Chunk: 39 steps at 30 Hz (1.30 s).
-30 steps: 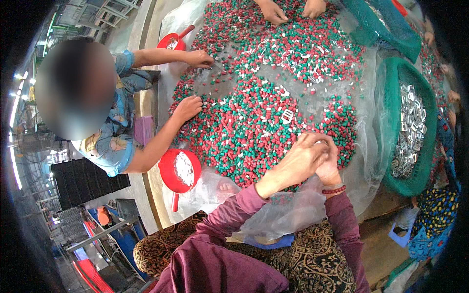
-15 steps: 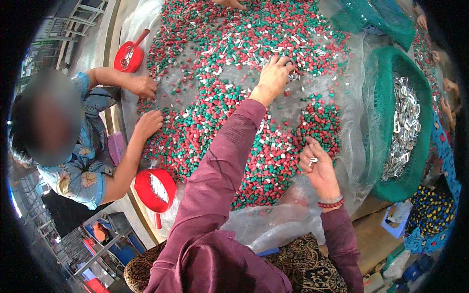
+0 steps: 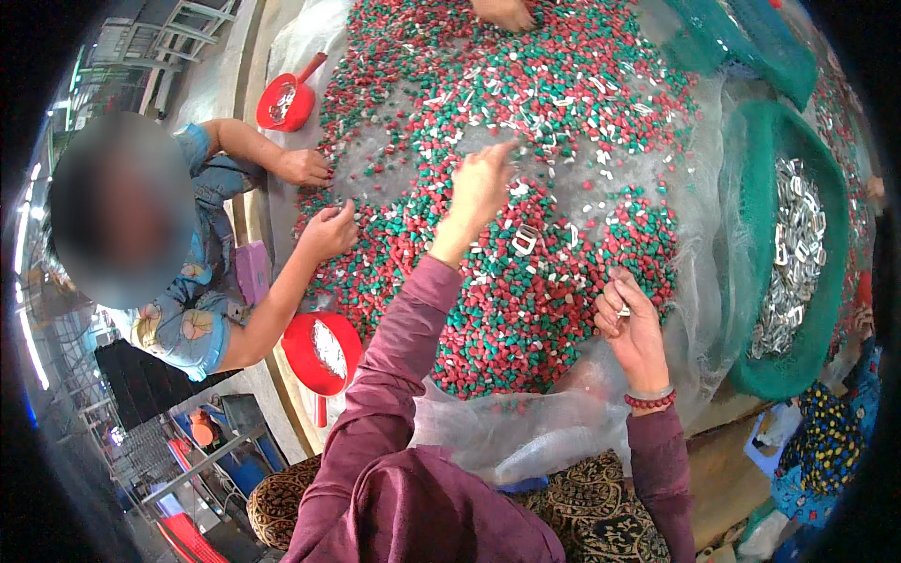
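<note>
A thick spread of small red, green and white pebble-like pieces [image 3: 507, 319] covers the sheet, with silver metal buckles mixed in. Over the middle of the spread, my left hand [image 3: 479, 192] reaches out, index finger stretched toward scattered pieces and nothing visible in its grasp. One larger silver buckle [image 3: 526, 239] lies just to its right. My right hand [image 3: 633, 328], palm up with curled fingers, holds small silver buckles [image 3: 623, 311] at the near right edge of the pile; fingers partly hide them.
At right stands a green mesh basket [image 3: 741, 361] of silver buckles [image 3: 796, 253]. Two red dippers, one near [image 3: 352, 342] and one far [image 3: 305, 111], hold metal pieces. A co-worker's hands [image 3: 328, 230] work at left; another person's hand [image 3: 505, 13] shows at the far edge.
My left hand has drawn back toward the left, its index finger now stretched out. My right hand stays by the pile's edge, still holding small buckles. The whole view has shifted slightly.
</note>
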Each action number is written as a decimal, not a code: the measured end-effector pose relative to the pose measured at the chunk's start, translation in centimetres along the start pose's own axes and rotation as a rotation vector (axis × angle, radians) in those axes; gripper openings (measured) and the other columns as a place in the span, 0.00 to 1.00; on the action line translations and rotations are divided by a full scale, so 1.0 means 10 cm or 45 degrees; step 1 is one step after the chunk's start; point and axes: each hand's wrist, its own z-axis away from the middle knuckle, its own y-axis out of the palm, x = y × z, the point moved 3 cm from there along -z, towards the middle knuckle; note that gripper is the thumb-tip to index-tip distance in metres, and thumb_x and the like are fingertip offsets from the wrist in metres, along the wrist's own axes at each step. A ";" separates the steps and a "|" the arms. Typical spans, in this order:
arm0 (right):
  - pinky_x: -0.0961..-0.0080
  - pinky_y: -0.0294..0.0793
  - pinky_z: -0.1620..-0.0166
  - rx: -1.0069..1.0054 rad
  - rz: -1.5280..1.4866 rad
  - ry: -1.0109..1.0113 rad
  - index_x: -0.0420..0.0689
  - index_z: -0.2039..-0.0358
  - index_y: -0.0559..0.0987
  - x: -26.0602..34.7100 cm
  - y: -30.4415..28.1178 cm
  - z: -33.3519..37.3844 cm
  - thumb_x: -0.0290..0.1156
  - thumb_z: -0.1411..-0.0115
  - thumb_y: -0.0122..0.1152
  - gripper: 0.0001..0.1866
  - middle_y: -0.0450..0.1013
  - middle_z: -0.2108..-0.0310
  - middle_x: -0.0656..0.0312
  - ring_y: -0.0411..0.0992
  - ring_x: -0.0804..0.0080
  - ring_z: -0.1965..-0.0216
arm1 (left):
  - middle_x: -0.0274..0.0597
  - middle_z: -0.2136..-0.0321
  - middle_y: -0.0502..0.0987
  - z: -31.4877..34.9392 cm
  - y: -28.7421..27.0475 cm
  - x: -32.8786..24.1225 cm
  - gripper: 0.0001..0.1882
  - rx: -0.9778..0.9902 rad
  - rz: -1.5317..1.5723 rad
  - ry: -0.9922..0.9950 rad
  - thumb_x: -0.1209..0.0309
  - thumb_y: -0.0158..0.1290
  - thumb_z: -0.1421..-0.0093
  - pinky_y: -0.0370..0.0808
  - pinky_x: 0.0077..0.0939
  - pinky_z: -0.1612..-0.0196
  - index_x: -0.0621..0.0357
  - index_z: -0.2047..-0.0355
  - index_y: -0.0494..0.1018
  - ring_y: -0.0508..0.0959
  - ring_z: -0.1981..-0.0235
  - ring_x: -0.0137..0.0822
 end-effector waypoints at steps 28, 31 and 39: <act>0.79 0.64 0.75 -0.115 -0.101 0.284 0.46 0.63 0.70 -0.90 -0.33 0.41 0.40 0.35 0.47 0.11 0.64 0.83 0.69 0.63 0.78 0.80 | 0.38 0.76 0.70 0.09 -0.19 -2.46 0.13 1.017 0.964 0.003 0.67 0.52 0.46 0.71 0.30 0.69 0.63 0.66 0.68 0.73 0.71 0.33; 0.65 0.72 0.61 0.028 0.547 -0.161 0.46 0.60 0.70 -1.02 -0.42 0.33 0.38 0.38 0.53 0.11 0.71 0.71 0.63 0.71 0.70 0.72 | 0.42 0.65 0.70 -0.04 -0.18 -3.35 0.18 0.488 0.970 0.621 0.68 0.55 0.45 0.69 0.29 0.55 0.62 0.55 0.67 0.71 0.59 0.34; 0.75 0.73 0.58 -0.090 0.450 -0.363 0.41 0.50 0.64 -0.44 -0.12 0.43 0.30 0.32 0.41 0.12 0.71 0.61 0.57 0.72 0.72 0.61 | 0.49 0.54 0.68 0.42 -0.24 -2.55 0.20 0.049 0.652 0.482 0.68 0.53 0.42 0.64 0.41 0.46 0.60 0.50 0.67 0.67 0.49 0.47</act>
